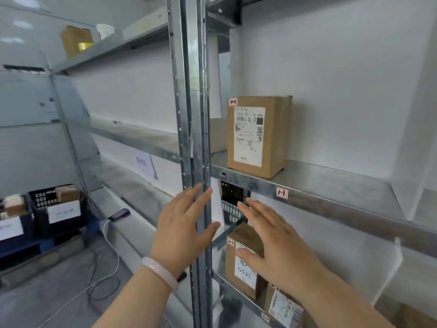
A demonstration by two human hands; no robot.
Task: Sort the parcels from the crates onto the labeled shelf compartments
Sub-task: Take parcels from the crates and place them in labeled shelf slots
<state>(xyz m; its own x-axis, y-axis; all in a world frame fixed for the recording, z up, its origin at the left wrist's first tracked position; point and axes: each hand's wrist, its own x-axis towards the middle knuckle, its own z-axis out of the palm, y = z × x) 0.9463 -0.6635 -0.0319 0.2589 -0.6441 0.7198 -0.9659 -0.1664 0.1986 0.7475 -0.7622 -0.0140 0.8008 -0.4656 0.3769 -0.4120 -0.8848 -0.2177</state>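
A brown cardboard parcel [257, 136] with a white shipping label stands upright on a metal shelf [331, 185], just above a small pink compartment tag [281, 193] on the shelf's front edge. My left hand [182, 226] and my right hand [272, 240] hover below that shelf edge, fingers straight and spread, holding nothing. On the shelf below stand another labelled parcel [243, 268], partly behind my right hand, and a third parcel [283, 306] at the bottom edge. At the far left sit dark crates [59, 209] holding several parcels.
A grey steel upright [194, 138] runs between my hands and the left shelving bay. A phone [119, 214] on a white cable lies on a low ledge. A brown box [75, 41] sits on the top left shelf. White dividers [411, 138] split the compartments.
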